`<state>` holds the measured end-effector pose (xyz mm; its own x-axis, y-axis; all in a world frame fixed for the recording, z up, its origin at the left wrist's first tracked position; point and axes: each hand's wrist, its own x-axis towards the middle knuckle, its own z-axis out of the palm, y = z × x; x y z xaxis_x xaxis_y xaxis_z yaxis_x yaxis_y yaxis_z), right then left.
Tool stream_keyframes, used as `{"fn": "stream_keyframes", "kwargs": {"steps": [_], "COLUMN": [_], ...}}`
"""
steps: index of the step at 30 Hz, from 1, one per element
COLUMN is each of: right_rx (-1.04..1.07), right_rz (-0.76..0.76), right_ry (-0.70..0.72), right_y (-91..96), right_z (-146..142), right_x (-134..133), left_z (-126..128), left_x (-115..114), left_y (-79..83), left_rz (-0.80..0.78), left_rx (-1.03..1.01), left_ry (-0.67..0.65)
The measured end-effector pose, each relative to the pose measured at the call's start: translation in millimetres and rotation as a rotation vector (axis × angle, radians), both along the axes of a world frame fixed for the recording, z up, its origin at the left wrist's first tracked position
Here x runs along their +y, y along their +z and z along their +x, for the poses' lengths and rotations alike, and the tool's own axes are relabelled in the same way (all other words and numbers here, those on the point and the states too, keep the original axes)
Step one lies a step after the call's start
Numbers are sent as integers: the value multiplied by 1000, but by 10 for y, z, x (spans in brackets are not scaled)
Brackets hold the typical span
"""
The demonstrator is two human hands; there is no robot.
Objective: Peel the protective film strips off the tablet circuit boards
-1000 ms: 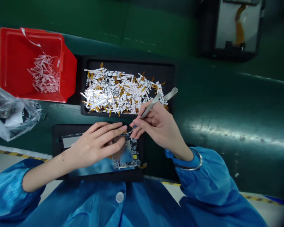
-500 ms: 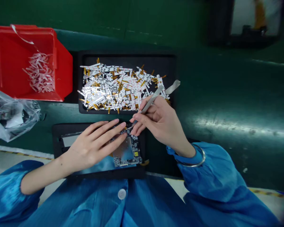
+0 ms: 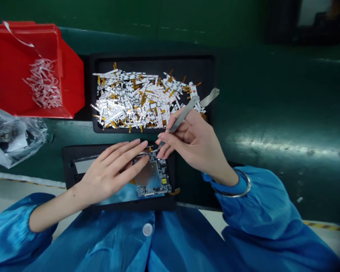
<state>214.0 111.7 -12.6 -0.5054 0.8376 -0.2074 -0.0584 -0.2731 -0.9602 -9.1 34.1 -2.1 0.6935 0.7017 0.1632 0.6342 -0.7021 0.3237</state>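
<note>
My right hand (image 3: 191, 145) is shut on a pair of steel tweezers (image 3: 181, 121), whose tips reach the top edge of a circuit board (image 3: 152, 177). My left hand (image 3: 112, 172) lies flat with its fingers spread, holding nothing, and its fingertips rest just above and left of the board. The board sits in a tablet-like device in a black holder (image 3: 73, 177). The tweezer tips are partly hidden beside my left fingers. A thin grey strip (image 3: 209, 97) sticks out from the pile of flex strips (image 3: 141, 100) beyond my right hand.
A black tray (image 3: 153, 58) holds the gold-tailed strips, and a red bin (image 3: 70, 87) holds white paper scraps. A clear plastic bag (image 3: 11, 136) lies at far left. All of this stands on a green mat (image 3: 272, 94), and my blue sleeves (image 3: 257, 204) lie at the bottom.
The view has drifted, so the trays sit higher and further left. My left hand has slid back a little, showing more of the board. The tweezers stay in my right hand.
</note>
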Motion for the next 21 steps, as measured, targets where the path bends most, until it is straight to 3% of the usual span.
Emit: {"fn": "stream_keyframes", "kwargs": {"steps": [8, 21], "right_rx": [-13, -50], "right_rz": [66, 228], "right_ry": [15, -80], "right_y": [14, -37], "right_z": [15, -24], "right_x": [5, -75], "left_z": [11, -9], "left_x": [14, 86], "left_y": [-8, 109], "left_rz": [-13, 198], "left_rx": [40, 269], "left_ry": [5, -130]}}
